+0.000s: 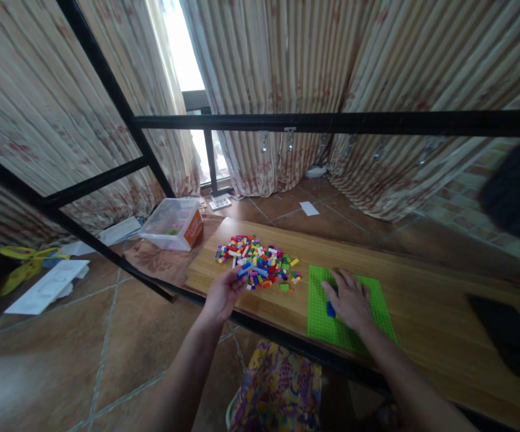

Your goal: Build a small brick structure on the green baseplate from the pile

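My left hand (224, 294) is closed, with blue toy bricks (245, 270) pinched at its fingertips, at the near edge of a loose pile of small coloured building bricks (260, 255). To the right, a green studded baseplate (320, 330) lies flat on the wooden table. Over its middle rests my right hand (349, 300), palm down, thumb apart from the fingers. A dark blue brick (331, 309) shows on the baseplate beside the palm; what else lies under that hand is hidden.
A clear plastic box (165, 225) with an orange label and a few pieces inside stands beyond the table's left end. A dark flat object (507, 333) lies at the table's right. Black metal bars (332, 122) cross in front of the curtains. White sheets (46, 285) lie on the tiled floor.
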A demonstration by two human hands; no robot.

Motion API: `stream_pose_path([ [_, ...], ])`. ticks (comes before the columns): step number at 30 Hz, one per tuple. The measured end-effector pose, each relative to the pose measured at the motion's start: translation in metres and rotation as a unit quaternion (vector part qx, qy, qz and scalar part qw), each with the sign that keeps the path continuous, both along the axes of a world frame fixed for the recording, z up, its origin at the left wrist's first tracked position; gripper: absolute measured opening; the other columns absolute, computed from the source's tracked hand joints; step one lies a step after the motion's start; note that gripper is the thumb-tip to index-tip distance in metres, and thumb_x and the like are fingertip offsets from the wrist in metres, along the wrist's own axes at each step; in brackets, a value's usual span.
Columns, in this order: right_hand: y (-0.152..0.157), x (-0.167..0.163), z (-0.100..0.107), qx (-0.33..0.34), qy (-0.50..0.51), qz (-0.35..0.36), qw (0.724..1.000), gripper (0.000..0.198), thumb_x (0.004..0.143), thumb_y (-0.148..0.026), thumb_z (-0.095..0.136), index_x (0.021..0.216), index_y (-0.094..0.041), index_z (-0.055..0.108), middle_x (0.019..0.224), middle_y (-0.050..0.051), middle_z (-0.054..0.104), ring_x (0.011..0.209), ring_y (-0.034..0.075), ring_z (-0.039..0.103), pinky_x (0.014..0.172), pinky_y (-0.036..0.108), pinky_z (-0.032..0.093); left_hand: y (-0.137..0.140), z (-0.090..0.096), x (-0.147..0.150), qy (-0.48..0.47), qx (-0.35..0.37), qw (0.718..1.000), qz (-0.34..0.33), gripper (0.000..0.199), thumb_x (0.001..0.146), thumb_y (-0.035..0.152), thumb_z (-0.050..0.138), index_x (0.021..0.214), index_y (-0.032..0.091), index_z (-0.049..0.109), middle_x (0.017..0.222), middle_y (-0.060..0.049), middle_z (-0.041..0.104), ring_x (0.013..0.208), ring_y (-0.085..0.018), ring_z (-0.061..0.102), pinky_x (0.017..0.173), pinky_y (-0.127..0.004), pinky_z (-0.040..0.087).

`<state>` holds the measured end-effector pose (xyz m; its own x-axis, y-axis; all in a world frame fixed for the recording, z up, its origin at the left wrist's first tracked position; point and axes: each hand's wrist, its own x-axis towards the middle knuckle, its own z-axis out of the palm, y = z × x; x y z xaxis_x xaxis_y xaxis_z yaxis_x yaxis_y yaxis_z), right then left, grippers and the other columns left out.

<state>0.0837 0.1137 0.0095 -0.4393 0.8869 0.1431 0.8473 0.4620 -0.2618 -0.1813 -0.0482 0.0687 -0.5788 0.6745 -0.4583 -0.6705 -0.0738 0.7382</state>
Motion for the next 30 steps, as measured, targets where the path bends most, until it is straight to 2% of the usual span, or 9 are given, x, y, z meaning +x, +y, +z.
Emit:
stream_pose_path([
  [4, -0.021, -0.012, 0.032, 0.008, 0.128, 0.059, 0.990, 0.050, 0.093, -0.049, 0.036, 0.127, -0.018, 0.056, 0.132, 0.013, 0.055, 0.127, 0.029, 0.043, 0.108, 0.051, 0.027, 0.002, 0.003, 0.027, -0.024, -0.018, 0.997, -0.076, 0.004, 0.078, 0.016, 0.063, 0.078, 0.013, 0.065, 0.071, -0.005, 0.069, 0.062, -0.011, 0.065, 0.064, -0.023, 0.054],
  [8, -0.055, -0.039, 0.067, -0.131, 0.274, 0.202, 0.931, 0.044, 0.089, -0.045, 0.049, 0.129, -0.026, 0.054, 0.123, 0.008, 0.060, 0.098, 0.020, 0.058, 0.086, 0.036, 0.047, 0.003, 0.006, 0.048, 0.008, -0.025, 0.987, -0.159, 0.009, 0.074, 0.020, 0.070, 0.077, 0.012, 0.066, 0.069, -0.004, 0.068, 0.058, -0.010, 0.062, 0.059, -0.020, 0.051],
  [11, -0.071, -0.055, 0.073, -0.197, 0.328, 0.234, 0.894, 0.036, 0.085, -0.042, 0.057, 0.116, -0.026, 0.064, 0.106, 0.005, 0.064, 0.088, 0.017, 0.058, 0.078, 0.032, 0.047, 0.004, 0.011, 0.056, 0.028, -0.021, 0.976, -0.216, 0.015, 0.071, 0.023, 0.075, 0.077, 0.011, 0.068, 0.069, -0.004, 0.067, 0.058, -0.009, 0.060, 0.059, -0.019, 0.049],
  [14, -0.080, -0.063, 0.064, -0.263, 0.415, 0.172, 0.854, 0.026, 0.082, -0.043, 0.061, 0.095, -0.022, 0.069, 0.083, 0.001, 0.064, 0.074, 0.015, 0.057, 0.069, 0.029, 0.046, 0.003, 0.013, 0.062, 0.047, -0.004, 0.974, -0.223, 0.023, 0.069, 0.030, 0.077, 0.078, 0.012, 0.068, 0.067, -0.002, 0.065, 0.056, -0.007, 0.057, 0.059, -0.019, 0.046],
  [17, -0.089, -0.066, 0.054, -0.356, 0.500, 0.088, 0.784, 0.031, 0.077, -0.051, 0.063, 0.084, -0.021, 0.065, 0.065, -0.003, 0.056, 0.057, 0.012, 0.051, 0.054, 0.026, 0.043, 0.001, 0.013, 0.069, 0.112, 0.023, 0.969, -0.218, 0.029, 0.067, 0.037, 0.078, 0.081, 0.014, 0.068, 0.067, 0.001, 0.063, 0.060, -0.008, 0.055, 0.061, -0.020, 0.044],
  [19, -0.094, -0.066, 0.052, -0.400, 0.529, 0.057, 0.746, 0.036, 0.073, -0.055, 0.065, 0.080, -0.020, 0.063, 0.060, -0.004, 0.054, 0.054, 0.012, 0.049, 0.050, 0.025, 0.042, 0.000, 0.011, 0.075, 0.180, 0.042, 0.958, -0.218, 0.030, 0.067, 0.038, 0.078, 0.083, 0.015, 0.068, 0.073, 0.000, 0.065, 0.067, -0.010, 0.057, 0.065, -0.021, 0.044],
  [23, -0.101, -0.065, 0.053, -0.426, 0.549, 0.029, 0.719, 0.042, 0.074, -0.061, 0.062, 0.071, -0.020, 0.059, 0.057, -0.005, 0.052, 0.051, 0.010, 0.046, 0.046, 0.023, 0.038, 0.000, 0.007, 0.086, 0.249, 0.049, 0.942, -0.221, 0.030, 0.074, 0.044, 0.070, 0.083, 0.016, 0.067, 0.076, -0.001, 0.066, 0.073, -0.014, 0.058, 0.069, -0.024, 0.046],
  [27, -0.104, -0.068, 0.052, -0.418, 0.573, -0.029, 0.705, 0.044, 0.071, -0.063, 0.065, 0.064, -0.020, 0.056, 0.050, -0.007, 0.045, 0.044, 0.008, 0.035, 0.041, 0.022, 0.027, 0.001, 0.003, 0.091, 0.229, 0.051, 0.943, -0.237, 0.031, 0.074, 0.045, 0.069, 0.084, 0.016, 0.066, 0.075, -0.001, 0.066, 0.070, -0.015, 0.059, 0.067, -0.025, 0.047],
  [30, -0.106, -0.071, 0.051, -0.432, 0.596, -0.074, 0.672, 0.044, 0.066, -0.062, 0.069, 0.064, -0.020, 0.055, 0.048, -0.007, 0.044, 0.043, 0.008, 0.033, 0.039, 0.022, 0.024, 0.002, -0.001, 0.095, 0.208, 0.061, 0.946, -0.243, 0.030, 0.074, 0.044, 0.068, 0.084, 0.016, 0.065, 0.071, 0.000, 0.064, 0.063, -0.013, 0.057, 0.064, -0.025, 0.047],
])
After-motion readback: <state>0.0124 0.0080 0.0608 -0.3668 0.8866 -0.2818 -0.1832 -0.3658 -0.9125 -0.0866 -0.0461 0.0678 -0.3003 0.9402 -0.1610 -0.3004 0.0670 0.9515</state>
